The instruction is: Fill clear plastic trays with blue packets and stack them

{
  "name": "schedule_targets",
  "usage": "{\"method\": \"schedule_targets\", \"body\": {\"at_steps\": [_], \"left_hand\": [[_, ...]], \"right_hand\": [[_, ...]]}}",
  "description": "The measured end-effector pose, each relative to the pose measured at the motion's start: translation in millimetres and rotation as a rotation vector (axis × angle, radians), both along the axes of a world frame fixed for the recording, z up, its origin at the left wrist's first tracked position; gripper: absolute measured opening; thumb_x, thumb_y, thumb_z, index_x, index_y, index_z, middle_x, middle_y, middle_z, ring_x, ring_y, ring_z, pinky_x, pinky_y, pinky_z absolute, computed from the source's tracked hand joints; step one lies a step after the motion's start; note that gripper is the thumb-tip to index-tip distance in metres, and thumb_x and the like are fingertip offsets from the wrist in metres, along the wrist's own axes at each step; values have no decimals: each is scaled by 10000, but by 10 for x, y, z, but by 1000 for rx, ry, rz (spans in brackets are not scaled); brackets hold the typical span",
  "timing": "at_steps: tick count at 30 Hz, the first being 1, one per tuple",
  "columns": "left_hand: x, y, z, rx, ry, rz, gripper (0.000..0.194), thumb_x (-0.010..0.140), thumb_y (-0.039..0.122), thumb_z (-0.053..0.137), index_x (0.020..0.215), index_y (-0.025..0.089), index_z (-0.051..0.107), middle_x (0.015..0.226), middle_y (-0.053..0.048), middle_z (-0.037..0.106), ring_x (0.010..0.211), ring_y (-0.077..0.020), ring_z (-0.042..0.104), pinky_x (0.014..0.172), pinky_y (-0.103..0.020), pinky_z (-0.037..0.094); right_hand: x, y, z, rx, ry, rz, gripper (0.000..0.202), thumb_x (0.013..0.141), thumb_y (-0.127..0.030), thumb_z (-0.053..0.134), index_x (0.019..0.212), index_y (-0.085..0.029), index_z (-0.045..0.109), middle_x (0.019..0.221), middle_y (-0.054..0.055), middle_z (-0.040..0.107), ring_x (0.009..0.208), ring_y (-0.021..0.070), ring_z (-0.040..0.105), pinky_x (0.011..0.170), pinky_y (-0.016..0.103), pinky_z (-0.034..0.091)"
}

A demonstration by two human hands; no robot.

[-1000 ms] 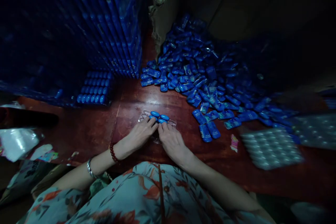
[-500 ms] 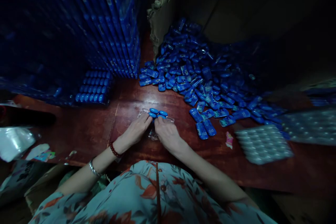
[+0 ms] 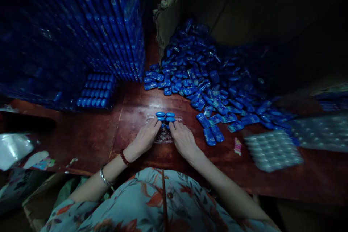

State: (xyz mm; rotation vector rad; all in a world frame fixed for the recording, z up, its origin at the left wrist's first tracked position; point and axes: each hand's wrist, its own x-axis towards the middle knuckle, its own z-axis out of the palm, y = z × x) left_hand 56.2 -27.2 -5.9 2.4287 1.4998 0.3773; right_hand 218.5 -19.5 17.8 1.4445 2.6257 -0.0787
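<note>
A clear plastic blister tray lies on the table in front of me, with several blue packs set in its far part, their rounded ends up. My left hand is closed at the tray's left side, its fingers pinching a small blue pack just below the filled places. From the right, my right hand also has its fingers closed on a blue pack, close to the left one. Fingertips partly hide both of these packs. Nearer me, the tray's hollows show bare clear plastic.
Loose blue packs spill in a big heap from a torn cardboard box. Tall stacks of filled trays rise at the left, beside a low filled tray. Clear trays and a pink wrapper lie right.
Both hands have moved apart and a little toward me. More of the clear tray shows, and the blue packs between my hands now stand in neat rows.
</note>
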Motion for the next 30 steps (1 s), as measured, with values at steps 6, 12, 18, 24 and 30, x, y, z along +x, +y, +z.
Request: {"method": "schedule_targets", "body": {"at_steps": [6,12,18,24,30], "left_hand": [[-36,52,-35,61,-26,6,182,864,55,394,954,142,525,974,-103,559,871,-208,564,735,-324,504],[-145,54,-46,163,-236,65,206,918,249,433,1076,157,527,1039,-104,554,839,-177,581,707,-282,487],[-101,783,102,96,-304,141,210,935,272,404,873,153,565,818,-40,571,743,-144,548,696,-253,454],[284,1636,-46,-32,136,-7,254,833,167,532,1082,123,559,1221,-164,486,1068,-284,518,827,-379,478],[357,1728,-182,-57,160,10,367,826,57,416,1182,62,504,1293,-242,429,1135,-356,481,839,-480,475]], "right_hand": [[-195,90,12,19,-73,73,271,865,-29,347,994,-67,582,875,136,606,797,215,595,649,305,476],[198,-34,-126,153,172,-79,410,928,-220,394,1339,-215,396,1011,72,606,791,155,603,674,251,471],[899,97,-248,270,126,-698,358,928,-338,386,1226,-186,513,1081,132,562,860,222,610,580,276,445],[897,340,-243,-69,15,-579,417,884,-242,450,1293,-168,418,1176,171,507,788,211,644,601,287,450],[885,147,-284,-250,410,-419,367,809,-277,548,1151,-165,483,1034,107,598,874,213,623,724,295,466]]}}
